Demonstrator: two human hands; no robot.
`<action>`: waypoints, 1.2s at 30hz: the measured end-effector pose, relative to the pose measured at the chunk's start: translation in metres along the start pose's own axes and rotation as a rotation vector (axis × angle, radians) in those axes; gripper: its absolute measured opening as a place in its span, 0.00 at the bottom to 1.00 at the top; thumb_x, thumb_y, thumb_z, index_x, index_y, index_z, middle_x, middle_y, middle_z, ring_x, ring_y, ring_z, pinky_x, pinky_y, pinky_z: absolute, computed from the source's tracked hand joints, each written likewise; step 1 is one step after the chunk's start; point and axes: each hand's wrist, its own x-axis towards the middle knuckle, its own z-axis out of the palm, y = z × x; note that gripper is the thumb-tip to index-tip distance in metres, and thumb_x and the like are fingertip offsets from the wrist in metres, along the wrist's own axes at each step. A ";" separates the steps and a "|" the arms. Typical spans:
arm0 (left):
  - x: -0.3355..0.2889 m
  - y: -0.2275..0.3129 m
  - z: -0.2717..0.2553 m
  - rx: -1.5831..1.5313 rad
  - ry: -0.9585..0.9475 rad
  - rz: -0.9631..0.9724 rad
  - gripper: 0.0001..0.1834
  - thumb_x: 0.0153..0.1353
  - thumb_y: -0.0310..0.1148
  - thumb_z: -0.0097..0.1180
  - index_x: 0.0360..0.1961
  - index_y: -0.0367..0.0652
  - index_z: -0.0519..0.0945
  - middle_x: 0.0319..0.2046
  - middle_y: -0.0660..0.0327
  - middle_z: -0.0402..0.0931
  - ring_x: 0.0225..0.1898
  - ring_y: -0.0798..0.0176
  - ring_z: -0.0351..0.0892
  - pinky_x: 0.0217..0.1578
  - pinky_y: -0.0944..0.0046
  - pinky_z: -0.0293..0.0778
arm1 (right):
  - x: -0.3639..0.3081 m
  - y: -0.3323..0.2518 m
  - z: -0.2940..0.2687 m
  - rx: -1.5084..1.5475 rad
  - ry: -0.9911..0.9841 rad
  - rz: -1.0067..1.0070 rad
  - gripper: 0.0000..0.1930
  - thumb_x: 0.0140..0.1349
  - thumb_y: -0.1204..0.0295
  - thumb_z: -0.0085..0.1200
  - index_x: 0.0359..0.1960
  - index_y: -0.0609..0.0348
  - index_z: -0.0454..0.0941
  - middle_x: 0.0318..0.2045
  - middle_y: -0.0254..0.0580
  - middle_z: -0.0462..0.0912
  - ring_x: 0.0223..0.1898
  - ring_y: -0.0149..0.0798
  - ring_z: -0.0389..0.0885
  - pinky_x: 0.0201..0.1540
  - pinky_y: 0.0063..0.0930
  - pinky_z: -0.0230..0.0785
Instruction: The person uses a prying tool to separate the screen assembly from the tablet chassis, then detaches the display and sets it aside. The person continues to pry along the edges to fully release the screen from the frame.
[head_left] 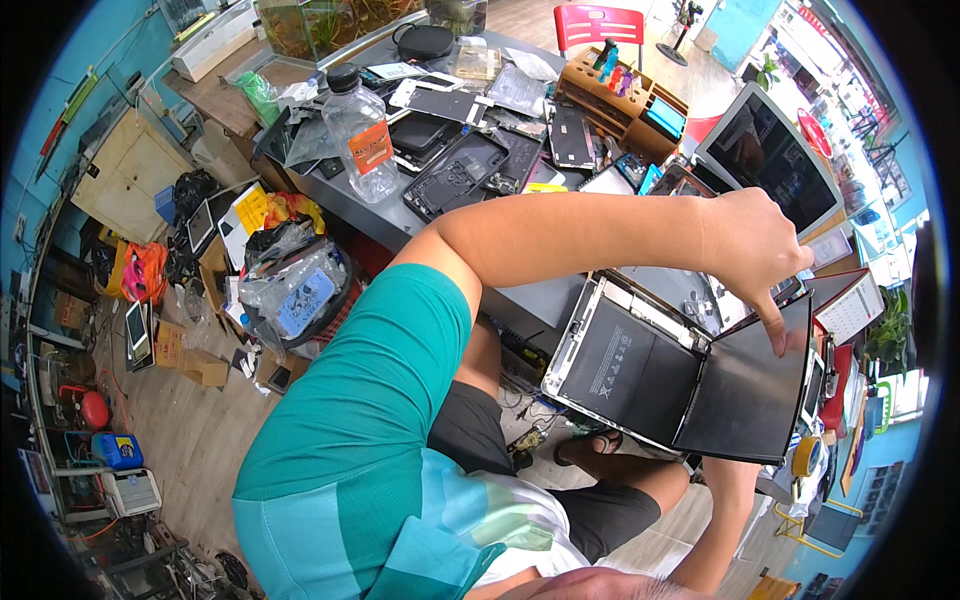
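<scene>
An opened tablet lies tilted in front of me: its silver-rimmed body [628,365] with a large black battery on the left, and a black screen panel [742,392] folded out to the right. My left hand [760,245] reaches across from above. Its thumb presses on the panel's face near the upper edge, and the other fingers are curled. Below the panel's lower edge, my right hand [730,476] comes up from underneath. The panel covers its fingers.
Phone and tablet parts crowd the grey desk [350,205], beside a clear plastic bottle [362,145]. A wooden tool rack [620,105] and a silver-framed screen [770,155] stand at the back. A full waste bin [300,290] is at left. My legs are under the tablet.
</scene>
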 end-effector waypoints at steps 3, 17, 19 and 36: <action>0.000 0.000 0.001 0.000 0.000 0.003 0.58 0.46 0.90 0.62 0.38 0.33 0.83 0.26 0.47 0.87 0.33 0.42 0.93 0.34 0.47 0.88 | -0.001 -0.002 -0.003 0.051 -0.008 0.050 0.20 0.72 0.71 0.60 0.63 0.67 0.82 0.61 0.64 0.85 0.63 0.68 0.82 0.68 0.53 0.72; 0.000 -0.001 0.002 0.007 -0.005 0.006 0.58 0.46 0.90 0.62 0.37 0.33 0.83 0.27 0.47 0.87 0.32 0.43 0.93 0.34 0.47 0.88 | -0.041 0.014 0.002 1.138 0.529 0.487 0.08 0.79 0.69 0.54 0.54 0.53 0.81 0.33 0.28 0.76 0.19 0.21 0.61 0.21 0.20 0.49; 0.001 -0.001 0.002 0.009 -0.002 0.010 0.58 0.46 0.90 0.62 0.38 0.33 0.83 0.27 0.48 0.87 0.32 0.43 0.93 0.34 0.47 0.88 | -0.059 0.000 -0.015 1.344 0.547 0.512 0.16 0.79 0.70 0.53 0.64 0.59 0.77 0.32 0.34 0.77 0.19 0.22 0.62 0.21 0.19 0.50; 0.002 0.003 -0.003 -0.012 -0.023 0.013 0.59 0.46 0.91 0.61 0.40 0.33 0.84 0.28 0.47 0.88 0.34 0.43 0.93 0.35 0.46 0.88 | -0.113 -0.071 -0.020 0.929 -0.170 -0.162 0.26 0.74 0.72 0.61 0.69 0.73 0.73 0.21 0.30 0.73 0.16 0.23 0.62 0.21 0.20 0.54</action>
